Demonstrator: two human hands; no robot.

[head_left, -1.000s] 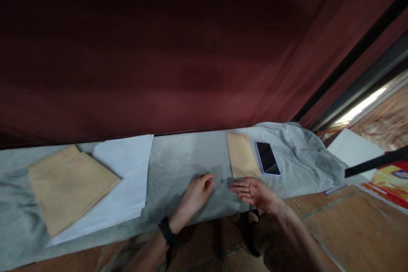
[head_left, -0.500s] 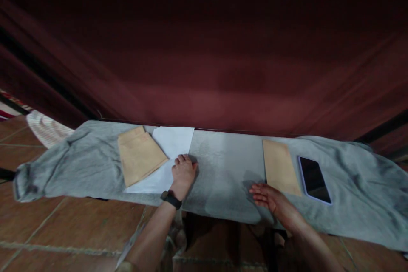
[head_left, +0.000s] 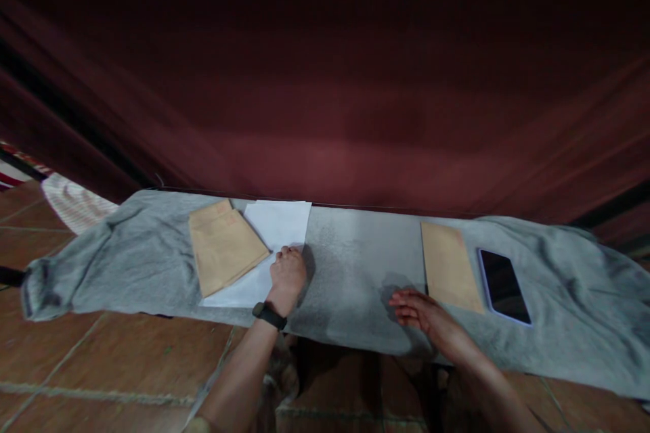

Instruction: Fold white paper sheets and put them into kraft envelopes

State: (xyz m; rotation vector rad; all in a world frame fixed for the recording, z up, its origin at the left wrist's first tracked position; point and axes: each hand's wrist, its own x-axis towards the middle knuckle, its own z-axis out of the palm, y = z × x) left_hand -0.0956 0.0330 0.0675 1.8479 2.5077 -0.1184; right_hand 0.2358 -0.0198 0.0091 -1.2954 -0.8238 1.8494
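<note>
My left hand [head_left: 288,275], with a dark watch [head_left: 269,315] on its wrist, rests at the right edge of a stack of white paper sheets [head_left: 282,220]. Its fingers are curled in, and whatever may be under them is hidden. Brown paper envelopes [head_left: 223,250] overlap the left part of the sheets. On the other side, my right hand [head_left: 419,310] hovers low over the grey cloth, loosely open and holding nothing. A single brown envelope [head_left: 449,267] lies just beyond its fingers and wrist.
A phone [head_left: 504,286] with a pale purple edge lies right of the single envelope. Grey cloth [head_left: 360,270] covers the narrow bench. Behind it rises a dark red surface [head_left: 345,162]. Brown floor tiles [head_left: 126,358] show below, and a striped cloth [head_left: 76,206] lies at far left.
My left hand has shifted slightly left and its thumb is now tucked from sight. My right hand has moved a little left, away from the single envelope.
</note>
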